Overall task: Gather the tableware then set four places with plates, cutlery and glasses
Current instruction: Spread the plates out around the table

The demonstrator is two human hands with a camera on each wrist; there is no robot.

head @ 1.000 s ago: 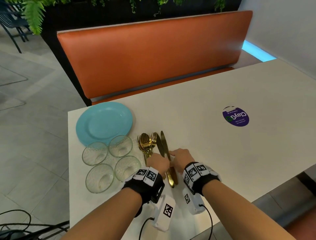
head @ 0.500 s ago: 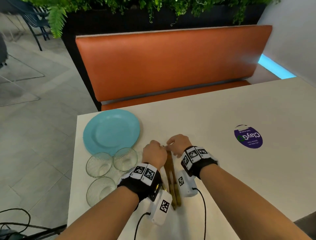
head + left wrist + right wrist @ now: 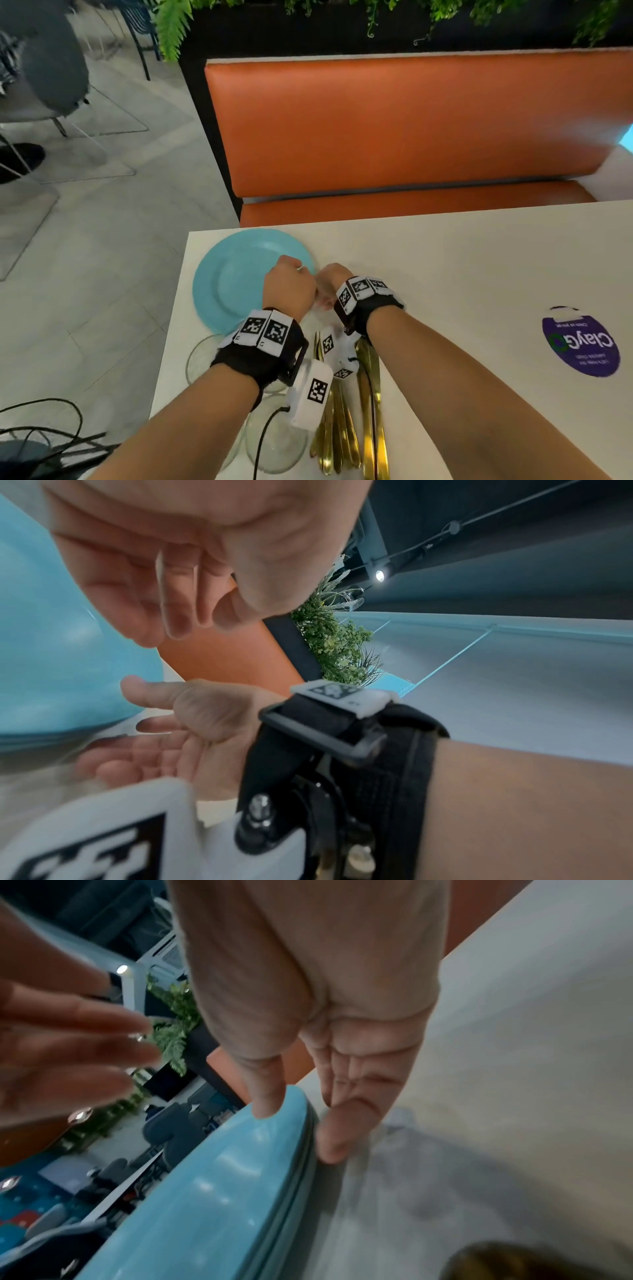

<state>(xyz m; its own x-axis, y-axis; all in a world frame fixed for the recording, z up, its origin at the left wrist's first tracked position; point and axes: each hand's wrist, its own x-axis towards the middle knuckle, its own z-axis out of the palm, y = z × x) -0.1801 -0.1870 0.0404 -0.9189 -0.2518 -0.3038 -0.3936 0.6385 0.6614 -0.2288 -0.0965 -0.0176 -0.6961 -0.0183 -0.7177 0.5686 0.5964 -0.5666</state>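
Note:
A stack of light-blue plates (image 3: 236, 284) lies at the table's far-left corner. My right hand (image 3: 334, 279) is at its right rim. In the right wrist view the thumb (image 3: 268, 1096) lies on top of the plates' rim (image 3: 205, 1191) and the straight fingers (image 3: 337, 1137) run down beside the edge. My left hand (image 3: 291, 284) hovers over the same rim with loosely curled fingers (image 3: 178, 607) and holds nothing. The gold cutlery (image 3: 346, 431) lies in a bundle under my wrists. Clear glasses (image 3: 275, 443) stand left of it, partly hidden by my left forearm.
The white table (image 3: 479, 274) carries a purple round sticker (image 3: 580, 342) on the right. An orange bench (image 3: 394, 130) runs along the far side. Black cables (image 3: 41, 435) and a chair (image 3: 41, 68) are on the floor to the left.
Both hands have left the cutlery, which now lies on the table, and moved forward and left to the rim of the blue plates.

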